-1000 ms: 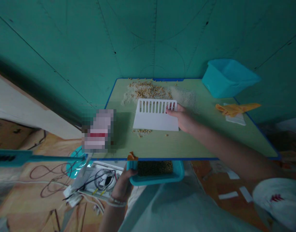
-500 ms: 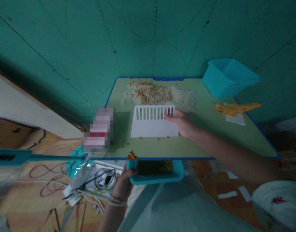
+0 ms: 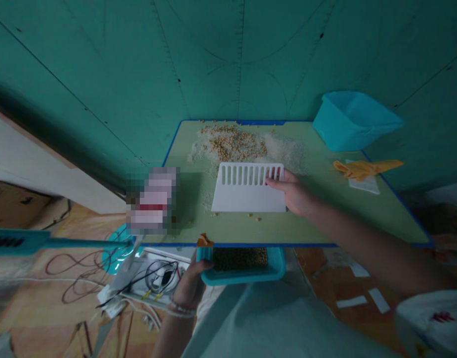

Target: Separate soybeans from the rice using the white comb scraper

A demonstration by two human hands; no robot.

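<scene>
My right hand (image 3: 293,191) grips the right end of a white slotted scraper (image 3: 249,196), its thumb over the slots. The scraper's lower edge is at the tabletop, with a few loose beans (image 3: 254,217) just in front of it. Beyond it lies a spread of tan beans (image 3: 232,141) mixed with pale grains (image 3: 286,149). Below the table's front edge, my left hand (image 3: 193,281) is closed on the left end of a turquoise tray (image 3: 243,277). Dark green and tan beans or grains (image 3: 239,258) lie in that tray.
A turquoise bin (image 3: 340,127) stands at the table's back right, near an orange cloth (image 3: 362,169) on white paper. A blurred-out pinkish object (image 3: 152,201) is at the left edge. Cables (image 3: 159,278) and a power strip lie below left. The green wall (image 3: 228,59) backs the table (image 3: 310,231).
My right hand has shifted the scraper a little to the right along the table. More pale grains show at its left side. My left hand and the tray have stayed put.
</scene>
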